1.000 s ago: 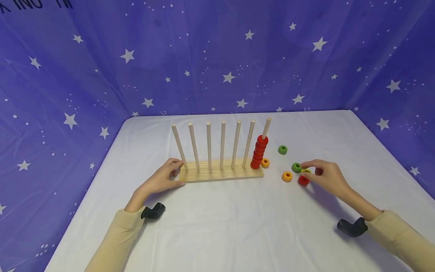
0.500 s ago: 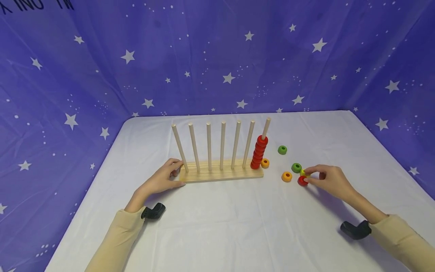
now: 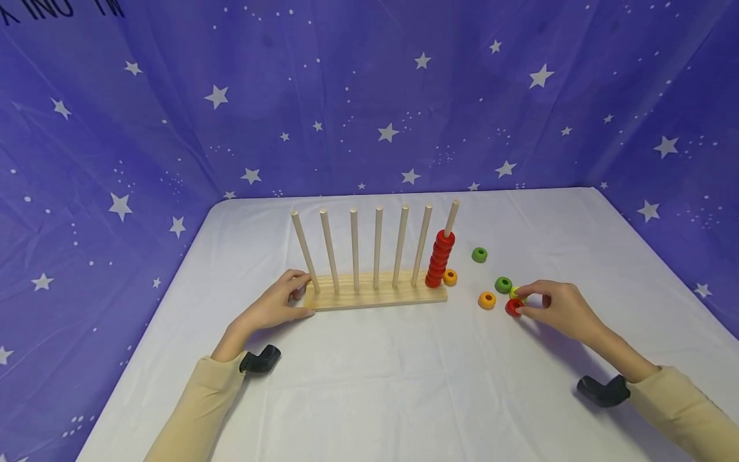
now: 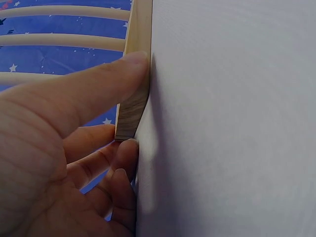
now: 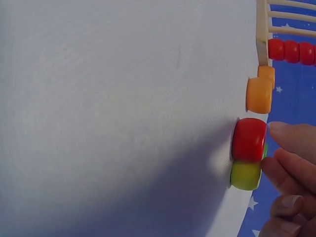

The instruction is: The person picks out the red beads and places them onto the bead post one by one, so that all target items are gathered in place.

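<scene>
At the left end of the wooden peg rack (image 3: pixel 375 296), my left hand (image 3: pixel 276 300) grips the base. In the left wrist view, the thumb lies on the base's front edge (image 4: pixel 134 106) and the other fingers are round its end and back. My right hand (image 3: pixel 561 309) hovers over a red bead (image 3: pixel 513 308) and a yellow bead (image 3: pixel 516 292). Its thumb is right at the red bead's rim and its index fingertip overlaps the yellow one. In the right wrist view, both fingertips are at the top of the red bead (image 5: pixel 249 139), which sits on the cloth.
Red beads (image 3: pixel 440 260) are stacked on the rightmost peg; the other pegs are bare. An orange bead (image 3: pixel 450 277) lies against the rack's right end, another orange bead (image 3: pixel 487 300) nearby. Two green beads (image 3: pixel 479 255) lie farther back on the white tablecloth (image 3: pixel 392 385).
My right hand has shifted slightly right and nearer, from the green and yellow beads to the red and yellow ones. The left hand and rack have stayed put.
</scene>
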